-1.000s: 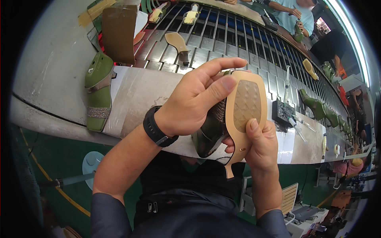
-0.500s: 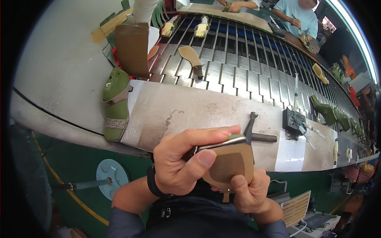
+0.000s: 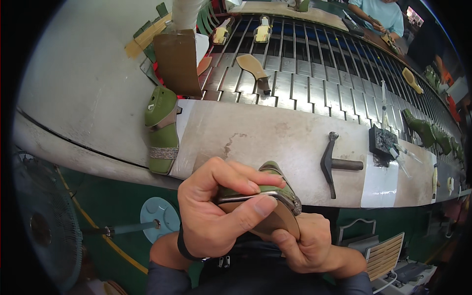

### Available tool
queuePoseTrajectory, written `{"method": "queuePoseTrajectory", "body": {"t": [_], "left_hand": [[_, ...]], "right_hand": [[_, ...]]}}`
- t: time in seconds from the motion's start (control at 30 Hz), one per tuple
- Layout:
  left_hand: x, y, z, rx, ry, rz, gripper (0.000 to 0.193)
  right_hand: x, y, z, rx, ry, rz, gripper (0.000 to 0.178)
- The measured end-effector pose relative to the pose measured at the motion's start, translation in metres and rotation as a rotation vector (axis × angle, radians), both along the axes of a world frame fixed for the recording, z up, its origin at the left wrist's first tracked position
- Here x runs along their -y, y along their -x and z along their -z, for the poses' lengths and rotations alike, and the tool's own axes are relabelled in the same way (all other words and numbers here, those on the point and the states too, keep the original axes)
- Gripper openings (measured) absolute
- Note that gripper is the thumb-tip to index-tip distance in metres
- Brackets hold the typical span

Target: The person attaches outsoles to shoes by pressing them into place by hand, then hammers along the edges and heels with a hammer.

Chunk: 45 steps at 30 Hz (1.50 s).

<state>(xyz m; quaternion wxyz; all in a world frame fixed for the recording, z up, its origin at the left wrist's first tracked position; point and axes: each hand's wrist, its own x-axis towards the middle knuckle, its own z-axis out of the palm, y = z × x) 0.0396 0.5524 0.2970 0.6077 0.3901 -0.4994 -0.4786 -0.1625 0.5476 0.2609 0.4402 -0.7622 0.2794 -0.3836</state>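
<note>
Both my hands hold a shoe on a green last (image 3: 269,168) just in front of the bench edge, its tan sole (image 3: 281,221) tilted toward me. My left hand (image 3: 209,209) is closed on it, with the thumb on a shiny dark edge band and the fingers over the green side. My right hand (image 3: 307,243) grips the sole's lower edge with its thumb on top; its other fingers are partly hidden. A sparkly strap end shows at the shoe's right rim. To the right, a hammer (image 3: 346,164) lies on the bench, touched by neither hand.
Another green last with straps (image 3: 163,132) lies at the left of the bench (image 3: 275,128). A black block with syringes (image 3: 382,141) stands at the right. Beyond runs a slatted conveyor (image 3: 305,91) carrying a tan heeled sole (image 3: 253,66) and more lasts. Across it, a person (image 3: 381,17) works.
The shoe has turned in my hands, so more of its green top and less of its sole show. The hammer is now fully visible. My view has shifted slightly left.
</note>
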Motion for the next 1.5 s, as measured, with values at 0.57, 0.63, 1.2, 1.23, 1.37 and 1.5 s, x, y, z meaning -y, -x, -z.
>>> {"method": "queuePoseTrajectory", "body": {"t": [0.57, 0.63, 1.2, 1.23, 1.37, 1.5], "left_hand": [[0.013, -0.026, 0.020, 0.421, 0.239, -0.392, 0.034], [0.015, -0.029, 0.021, 0.448, 0.248, -0.405, 0.034], [0.034, -0.051, 0.031, 0.253, 0.050, -0.515, 0.023], [0.035, -0.050, 0.031, 0.248, 0.050, -0.512, 0.023], [0.039, -0.049, 0.029, 0.292, 0.055, -0.507, 0.023], [0.043, -0.046, 0.022, 0.214, 0.081, -0.471, 0.023]], "right_hand": [[0.020, -0.022, 0.004, 0.016, -0.012, 0.062, 0.019], [0.020, -0.025, 0.007, 0.034, 0.028, 0.081, 0.019], [0.030, -0.037, 0.036, -0.072, 0.069, 0.143, 0.017], [0.031, -0.037, 0.035, -0.068, 0.059, 0.148, 0.017], [0.035, -0.041, 0.034, -0.046, 0.060, 0.198, 0.032], [0.041, -0.039, 0.021, -0.161, -0.002, 0.231, 0.030]]}}
